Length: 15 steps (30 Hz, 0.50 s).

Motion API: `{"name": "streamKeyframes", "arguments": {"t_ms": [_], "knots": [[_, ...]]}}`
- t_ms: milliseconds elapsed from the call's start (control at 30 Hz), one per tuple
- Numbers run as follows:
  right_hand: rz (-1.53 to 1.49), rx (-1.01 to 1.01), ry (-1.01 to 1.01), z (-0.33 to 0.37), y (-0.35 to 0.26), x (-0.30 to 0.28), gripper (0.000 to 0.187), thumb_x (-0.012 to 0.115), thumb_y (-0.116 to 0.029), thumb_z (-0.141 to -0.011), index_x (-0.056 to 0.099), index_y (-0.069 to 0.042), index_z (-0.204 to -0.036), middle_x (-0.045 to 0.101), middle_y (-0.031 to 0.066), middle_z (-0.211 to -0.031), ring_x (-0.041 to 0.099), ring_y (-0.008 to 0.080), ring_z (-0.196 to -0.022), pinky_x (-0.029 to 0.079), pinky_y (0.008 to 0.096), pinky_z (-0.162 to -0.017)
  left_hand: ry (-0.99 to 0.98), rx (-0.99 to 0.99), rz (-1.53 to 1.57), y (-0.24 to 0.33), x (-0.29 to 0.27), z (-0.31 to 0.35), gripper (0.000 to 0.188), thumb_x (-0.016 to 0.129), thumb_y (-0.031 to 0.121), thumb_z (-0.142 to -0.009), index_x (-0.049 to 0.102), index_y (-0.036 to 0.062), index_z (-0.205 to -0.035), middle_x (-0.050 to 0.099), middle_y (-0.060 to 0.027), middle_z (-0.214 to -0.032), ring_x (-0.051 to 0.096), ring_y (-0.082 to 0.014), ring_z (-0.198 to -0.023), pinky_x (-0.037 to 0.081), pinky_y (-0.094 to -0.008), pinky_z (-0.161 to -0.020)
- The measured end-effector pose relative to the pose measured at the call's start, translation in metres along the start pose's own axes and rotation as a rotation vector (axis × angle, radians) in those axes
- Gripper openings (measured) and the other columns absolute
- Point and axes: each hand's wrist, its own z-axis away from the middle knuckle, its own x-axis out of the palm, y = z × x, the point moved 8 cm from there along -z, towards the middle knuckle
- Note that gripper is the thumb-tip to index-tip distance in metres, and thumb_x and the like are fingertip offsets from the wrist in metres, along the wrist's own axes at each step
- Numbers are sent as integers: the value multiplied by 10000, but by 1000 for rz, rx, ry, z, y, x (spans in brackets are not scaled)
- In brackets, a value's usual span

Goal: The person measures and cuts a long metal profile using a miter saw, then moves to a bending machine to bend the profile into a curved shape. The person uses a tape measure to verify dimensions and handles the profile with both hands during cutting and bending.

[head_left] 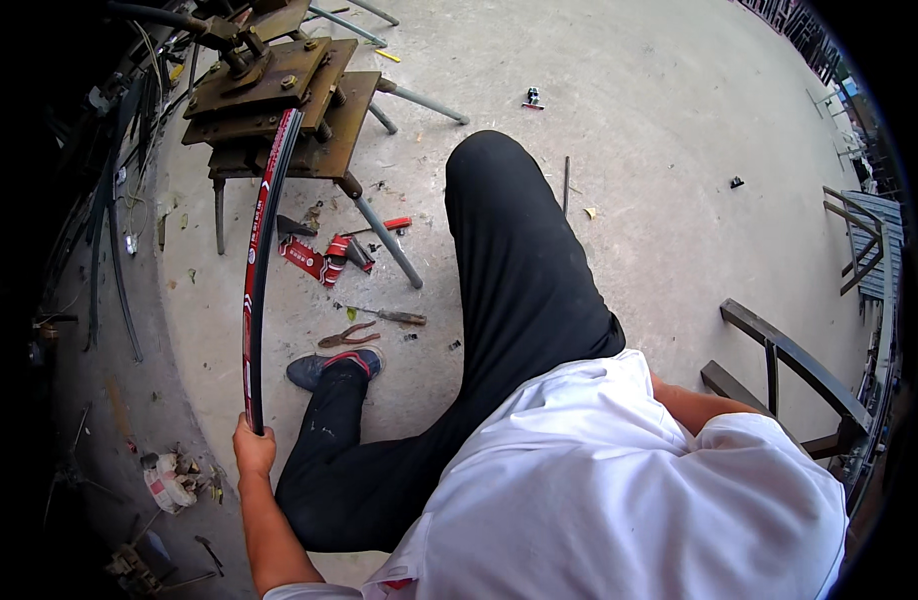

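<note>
While the left hand [254, 448] grips the rim strip [262, 250] (red-black), right hand is hidden.

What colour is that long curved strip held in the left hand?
The curved strip is black with red and white markings, seen in the head view.

Pliers [347, 335] and a screwdriver [391, 316] lie on the concrete floor [659, 150].

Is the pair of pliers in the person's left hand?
No, the pliers lie on the floor by the shoe; the left hand grips the rim.
</note>
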Motion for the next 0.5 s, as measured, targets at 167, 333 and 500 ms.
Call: {"name": "streamKeyframes", "arguments": {"t_ms": [167, 333, 500], "knots": [[187, -186, -261, -16, -38, -17, 440, 735, -324, -874, 716, -81, -1241, 738, 175, -1203, 704, 333, -1115, 539, 402, -986, -9, -37, 17, -1, -9, 7, 194, 631, 59, -824, 608, 8, -1010, 687, -235, -843, 704, -416, -819, 547, -450, -776], [280, -157, -439, -30, -89, -44, 438, 749, -320, -850, 734, -69, -1209, 753, 155, -1166, 714, 315, -1103, 545, 396, -971, -115, -13, 67, -6, -9, 5, 191, 654, 96, -853, 631, -2, -1015, 689, -209, -857, 705, -348, -828, 548, -416, -801], [77, -123, 63, -76, -161, -131, 205, 623, -97, -986, 675, 1, -1159, 742, 103, -948, 694, 164, -847, 558, 309, -810, -91, -50, 69, 2, -25, 18, 236, 697, 168, -873, 637, 1, -1027, 706, -225, -875, 722, -370, -851, 554, -434, -812]]}}
